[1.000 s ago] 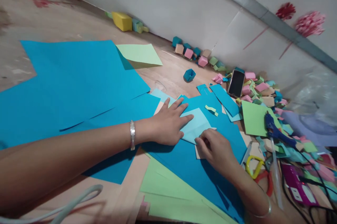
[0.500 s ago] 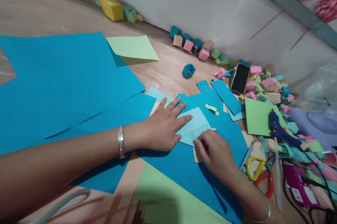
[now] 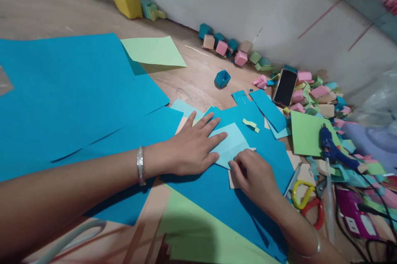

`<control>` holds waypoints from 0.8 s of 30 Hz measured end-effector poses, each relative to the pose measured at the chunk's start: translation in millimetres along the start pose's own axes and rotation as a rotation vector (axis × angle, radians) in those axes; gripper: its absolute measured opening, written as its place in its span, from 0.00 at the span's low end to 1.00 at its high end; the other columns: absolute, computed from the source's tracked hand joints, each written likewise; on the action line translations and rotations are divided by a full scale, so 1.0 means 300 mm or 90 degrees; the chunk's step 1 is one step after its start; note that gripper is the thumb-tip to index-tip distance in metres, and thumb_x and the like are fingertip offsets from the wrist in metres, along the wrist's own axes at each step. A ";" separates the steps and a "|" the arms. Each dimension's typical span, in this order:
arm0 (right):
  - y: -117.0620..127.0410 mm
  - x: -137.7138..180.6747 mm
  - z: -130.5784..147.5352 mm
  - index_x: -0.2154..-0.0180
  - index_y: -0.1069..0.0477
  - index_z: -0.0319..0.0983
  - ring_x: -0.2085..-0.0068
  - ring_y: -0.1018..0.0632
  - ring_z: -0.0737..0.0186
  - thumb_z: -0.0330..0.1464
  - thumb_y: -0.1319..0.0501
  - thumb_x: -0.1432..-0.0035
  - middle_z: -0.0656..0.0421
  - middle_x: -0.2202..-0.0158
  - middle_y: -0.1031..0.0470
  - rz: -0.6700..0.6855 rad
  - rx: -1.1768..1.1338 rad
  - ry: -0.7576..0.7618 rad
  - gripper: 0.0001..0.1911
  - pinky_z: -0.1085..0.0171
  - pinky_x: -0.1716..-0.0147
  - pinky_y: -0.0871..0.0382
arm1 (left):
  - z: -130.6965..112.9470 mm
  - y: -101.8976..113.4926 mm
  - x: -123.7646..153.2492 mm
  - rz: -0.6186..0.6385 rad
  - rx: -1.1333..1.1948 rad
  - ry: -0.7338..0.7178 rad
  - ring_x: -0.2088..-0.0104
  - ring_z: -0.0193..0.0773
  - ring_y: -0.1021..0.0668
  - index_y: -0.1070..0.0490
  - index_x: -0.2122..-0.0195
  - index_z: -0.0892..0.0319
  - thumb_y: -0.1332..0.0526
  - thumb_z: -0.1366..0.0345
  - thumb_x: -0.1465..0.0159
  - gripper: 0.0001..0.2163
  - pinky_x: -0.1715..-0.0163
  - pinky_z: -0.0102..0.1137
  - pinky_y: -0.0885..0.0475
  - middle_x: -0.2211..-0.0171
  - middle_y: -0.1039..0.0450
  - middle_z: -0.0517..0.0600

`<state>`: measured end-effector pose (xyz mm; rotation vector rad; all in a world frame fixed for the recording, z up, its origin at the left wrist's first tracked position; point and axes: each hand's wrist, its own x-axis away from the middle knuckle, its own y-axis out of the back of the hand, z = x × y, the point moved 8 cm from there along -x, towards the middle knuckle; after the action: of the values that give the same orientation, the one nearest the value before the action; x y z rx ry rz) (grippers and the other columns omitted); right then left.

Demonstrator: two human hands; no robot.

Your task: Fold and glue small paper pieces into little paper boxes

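A folded sheet of light blue paper [image 3: 233,140] lies on large blue sheets. My left hand [image 3: 194,148] rests flat across its left part, fingers spread. At the paper's lower right corner, my right hand [image 3: 252,173] is closed, thumb and bent index finger pressed together on the edge. Its other fingers are curled under and hidden. Beneath the right hand a pale peach piece of paper [image 3: 233,182] sticks out. A small crinkled light green strip [image 3: 250,125] sits just beyond the light blue paper.
Behind stand a small blue paper box [image 3: 222,78] and a row of paper cubes [image 3: 221,47] along the wall. To the right are a phone [image 3: 285,87], a glue gun [image 3: 335,148], scissors [image 3: 303,195], red-handled pliers [image 3: 316,212], a purple power strip [image 3: 355,214] with cords, and heaped paper pieces.
The view has shifted slightly. Both hands keep nearly the same place and pose on the light blue paper.
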<state>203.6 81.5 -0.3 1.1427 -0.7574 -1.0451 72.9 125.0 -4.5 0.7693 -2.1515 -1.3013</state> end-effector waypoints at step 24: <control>0.000 0.000 -0.005 0.74 0.40 0.40 0.71 0.34 0.63 0.34 0.47 0.35 0.61 0.75 0.36 -0.009 -0.008 -0.002 0.14 0.64 0.70 0.47 | -0.009 -0.016 -0.002 -0.061 -0.046 -0.008 0.30 0.60 0.60 0.44 0.34 0.53 0.45 0.51 0.34 0.29 0.39 0.65 0.64 0.30 0.58 0.61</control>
<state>205.0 82.1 -0.6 1.1370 -0.7455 -1.0632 76.1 121.7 -7.7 0.8466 -2.0878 -1.4270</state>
